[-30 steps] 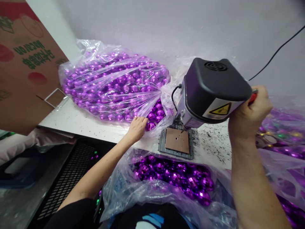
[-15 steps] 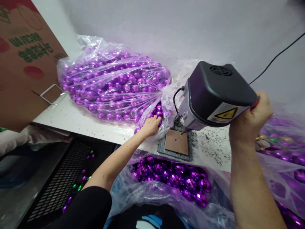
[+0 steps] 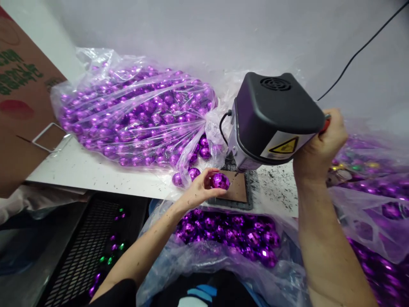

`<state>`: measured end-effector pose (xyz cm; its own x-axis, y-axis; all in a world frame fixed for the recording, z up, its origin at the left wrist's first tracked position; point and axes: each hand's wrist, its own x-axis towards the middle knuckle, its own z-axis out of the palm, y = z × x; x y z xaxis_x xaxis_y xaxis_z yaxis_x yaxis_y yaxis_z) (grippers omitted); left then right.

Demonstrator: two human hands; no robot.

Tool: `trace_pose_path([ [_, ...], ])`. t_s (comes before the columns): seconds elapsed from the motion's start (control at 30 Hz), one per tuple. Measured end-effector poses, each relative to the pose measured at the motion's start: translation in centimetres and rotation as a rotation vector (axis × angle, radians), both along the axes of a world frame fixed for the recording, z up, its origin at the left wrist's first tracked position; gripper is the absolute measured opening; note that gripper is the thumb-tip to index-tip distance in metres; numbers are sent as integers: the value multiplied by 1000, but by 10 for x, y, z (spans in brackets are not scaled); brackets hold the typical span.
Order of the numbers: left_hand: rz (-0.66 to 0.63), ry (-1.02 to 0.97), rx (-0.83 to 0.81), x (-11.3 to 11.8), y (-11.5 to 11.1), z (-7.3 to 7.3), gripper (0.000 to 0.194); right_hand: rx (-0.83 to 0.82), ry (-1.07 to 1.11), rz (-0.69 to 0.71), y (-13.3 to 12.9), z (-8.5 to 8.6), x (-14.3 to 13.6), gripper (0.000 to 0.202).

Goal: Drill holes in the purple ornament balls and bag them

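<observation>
My left hand [image 3: 206, 186] pinches a shiny purple faceted ball [image 3: 220, 181] between thumb and fingers, over the brown square board [image 3: 238, 192] on its dark base. Just right of the ball is the bit at the lower end of a black and grey drill-like machine [image 3: 277, 115]. My right hand [image 3: 334, 132] is wrapped around the red-and-black handle on the machine's right side. Left of the machine lies a clear bag of purple balls [image 3: 137, 115], its mouth open toward the board with loose balls [image 3: 204, 152] in it. Below, an open bag holds more purple balls [image 3: 226, 232].
A printed cardboard box [image 3: 22, 106] stands at the left. Black crate [image 3: 83, 251] with small green and purple balls is low left. Dark shavings lie on the white table [image 3: 277, 192]. More bagged balls [image 3: 370, 183] are at the right; a black cable crosses the wall.
My left hand has come out of the bag mouth with a purple ball and moved right, over the board. My right hand stays on the handle. The whole view has shifted slightly.
</observation>
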<state>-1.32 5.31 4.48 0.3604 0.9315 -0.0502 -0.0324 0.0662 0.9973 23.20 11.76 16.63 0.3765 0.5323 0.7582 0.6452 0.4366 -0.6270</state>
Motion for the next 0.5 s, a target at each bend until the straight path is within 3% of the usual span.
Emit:
trace_pose_path([
  [0.13,19,153,28,21,-3,-29,57,-8,-22,35,-1,1,1,58],
  [0.23,85,242,68,25,4,-42,55,-13,-20,57,-3,2,1,58],
  [0.5,139,235,119,35,23,-50,47,-18,4,58,-4,2,-2,62],
])
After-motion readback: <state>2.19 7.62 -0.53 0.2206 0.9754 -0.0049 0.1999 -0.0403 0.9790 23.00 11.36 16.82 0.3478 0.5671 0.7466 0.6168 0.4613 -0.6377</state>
